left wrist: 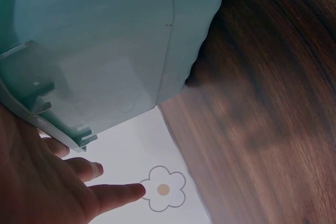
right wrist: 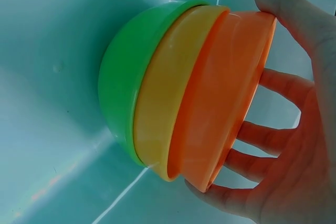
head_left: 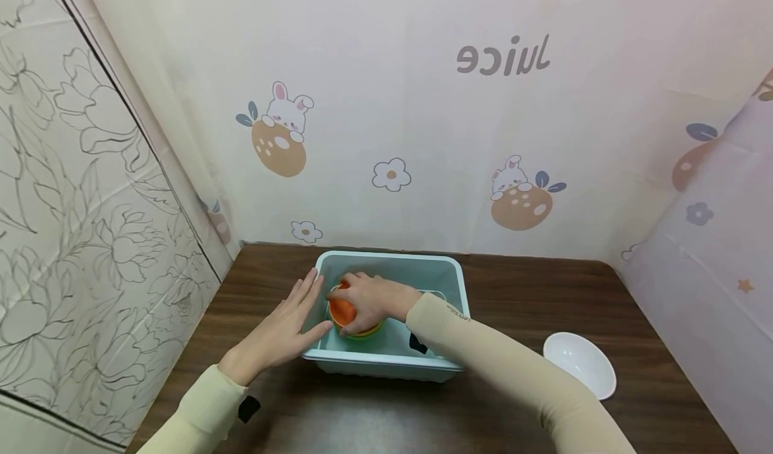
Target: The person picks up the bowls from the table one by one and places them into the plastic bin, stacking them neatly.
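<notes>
A light blue plastic bin (head_left: 392, 367) stands on the table, and a stack of bowls sits inside it at the left. In the right wrist view an orange bowl (right wrist: 223, 98) is nested in a yellow bowl (right wrist: 170, 87), which sits in a green bowl (right wrist: 123, 80). My right hand (head_left: 371, 300) reaches into the bin and grips the orange bowl by its rim, thumb on one side and fingers on the other. With fingers extended, my left hand (head_left: 278, 333) rests against the bin's left rim; the left wrist view shows the bin's outer wall beside it.
A white bowl (head_left: 581, 363) lies on the dark wooden table (head_left: 513, 300) to the right of the bin, near my right forearm. Behind the table rises a wall covering with printed rabbits and flowers (head_left: 391, 175). A flower-patterned panel (head_left: 96, 239) borders the left side.
</notes>
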A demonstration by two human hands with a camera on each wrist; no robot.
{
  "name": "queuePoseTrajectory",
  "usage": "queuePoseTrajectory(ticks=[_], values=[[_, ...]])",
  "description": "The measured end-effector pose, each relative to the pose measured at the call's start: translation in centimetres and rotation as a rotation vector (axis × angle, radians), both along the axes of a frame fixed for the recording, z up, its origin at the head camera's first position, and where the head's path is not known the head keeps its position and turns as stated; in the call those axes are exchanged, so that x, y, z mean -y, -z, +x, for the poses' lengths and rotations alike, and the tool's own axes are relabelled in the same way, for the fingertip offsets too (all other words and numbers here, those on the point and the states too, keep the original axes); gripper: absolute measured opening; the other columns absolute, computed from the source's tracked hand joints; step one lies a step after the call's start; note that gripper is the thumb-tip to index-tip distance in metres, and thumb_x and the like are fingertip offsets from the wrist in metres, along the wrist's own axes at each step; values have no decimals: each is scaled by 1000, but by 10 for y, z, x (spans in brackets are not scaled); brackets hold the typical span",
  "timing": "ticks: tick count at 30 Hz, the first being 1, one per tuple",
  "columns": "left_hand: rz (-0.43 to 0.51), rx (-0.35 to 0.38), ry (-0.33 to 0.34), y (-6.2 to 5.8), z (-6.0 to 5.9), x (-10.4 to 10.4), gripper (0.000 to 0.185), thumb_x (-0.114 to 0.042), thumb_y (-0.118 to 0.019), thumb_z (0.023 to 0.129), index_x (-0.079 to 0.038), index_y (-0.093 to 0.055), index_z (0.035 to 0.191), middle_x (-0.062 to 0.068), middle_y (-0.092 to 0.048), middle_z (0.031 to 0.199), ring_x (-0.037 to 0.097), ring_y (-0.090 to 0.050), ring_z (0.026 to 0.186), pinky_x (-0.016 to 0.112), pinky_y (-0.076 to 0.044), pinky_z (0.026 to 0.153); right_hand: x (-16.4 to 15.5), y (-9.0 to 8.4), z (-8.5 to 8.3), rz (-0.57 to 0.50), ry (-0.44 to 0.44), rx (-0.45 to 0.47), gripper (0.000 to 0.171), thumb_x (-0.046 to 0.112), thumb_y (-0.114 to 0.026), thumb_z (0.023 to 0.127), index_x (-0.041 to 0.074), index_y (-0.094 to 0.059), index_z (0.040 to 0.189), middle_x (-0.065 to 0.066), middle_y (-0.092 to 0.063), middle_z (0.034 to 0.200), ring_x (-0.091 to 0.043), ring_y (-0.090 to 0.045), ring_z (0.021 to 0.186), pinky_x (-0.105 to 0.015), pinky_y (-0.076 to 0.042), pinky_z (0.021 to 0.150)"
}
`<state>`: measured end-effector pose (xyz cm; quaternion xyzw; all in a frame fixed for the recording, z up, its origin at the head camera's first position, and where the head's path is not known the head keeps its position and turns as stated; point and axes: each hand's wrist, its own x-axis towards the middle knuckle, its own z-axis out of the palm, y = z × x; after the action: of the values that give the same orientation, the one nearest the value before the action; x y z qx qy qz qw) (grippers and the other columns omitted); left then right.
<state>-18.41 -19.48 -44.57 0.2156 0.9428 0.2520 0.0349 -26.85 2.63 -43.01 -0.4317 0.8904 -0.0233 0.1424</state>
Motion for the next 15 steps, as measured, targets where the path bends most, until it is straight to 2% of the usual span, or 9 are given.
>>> queuePoseTrajectory(ticks=[5, 15], values=[[2, -4, -2, 0, 0, 1, 89, -63, -48, 101, -15, -12, 167, 2, 0, 175, 44, -11, 158, 78, -26, 113, 0, 1, -1, -12, -4, 9, 76, 61, -74, 86, 32, -51, 152, -7, -49, 147, -23, -51, 120, -42, -57, 90], [2, 2, -7, 0, 1, 0, 89, -63, -48, 101, -14, -14, 167, 2, -2, 175, 44, -11, 158, 78, -27, 112, 0, 2, 0, 8, -6, 8, 77, 63, -73, 86, 33, -49, 153, -8, -46, 150, -25, -50, 123, -44, -57, 93]])
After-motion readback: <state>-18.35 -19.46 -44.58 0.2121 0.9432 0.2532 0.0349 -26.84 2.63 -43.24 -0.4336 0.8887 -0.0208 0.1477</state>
